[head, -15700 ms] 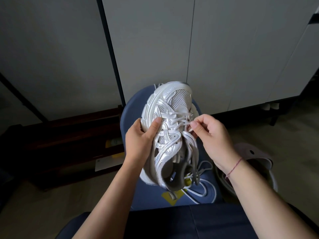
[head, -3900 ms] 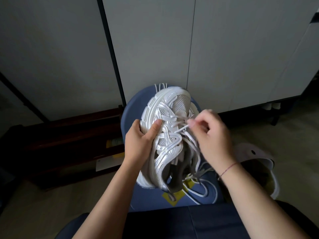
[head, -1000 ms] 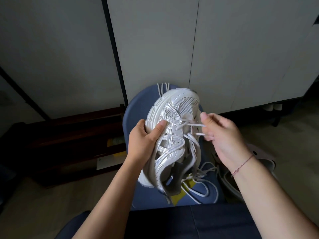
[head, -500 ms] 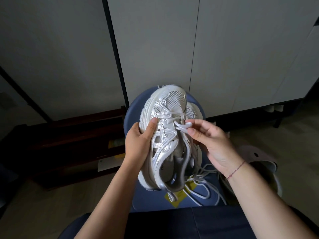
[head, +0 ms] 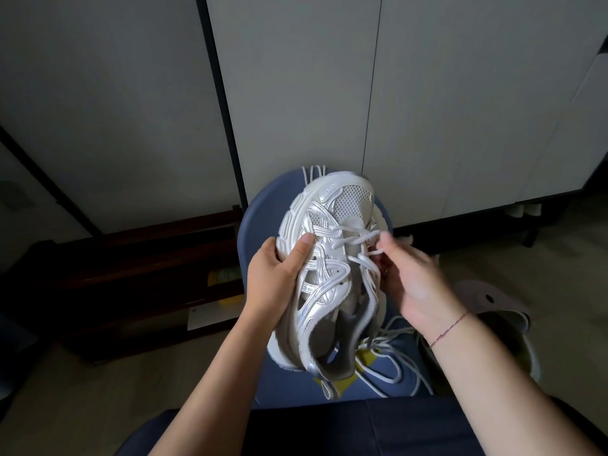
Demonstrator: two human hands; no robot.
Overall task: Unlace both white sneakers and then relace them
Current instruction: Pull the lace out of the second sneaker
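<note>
Sneaker (head: 329, 264) is gripped by left hand (head: 276, 278) above the blue stool (head: 260, 212), thumb clamped across the upper. Lace (head: 358, 238) is pinched by right hand (head: 414, 284) just beside the toe-end crossings, though the fingertips are blurred. Pulls are best made short, straight through the eyelet, with the shoe braced and the loose tail fed untangled.
</note>
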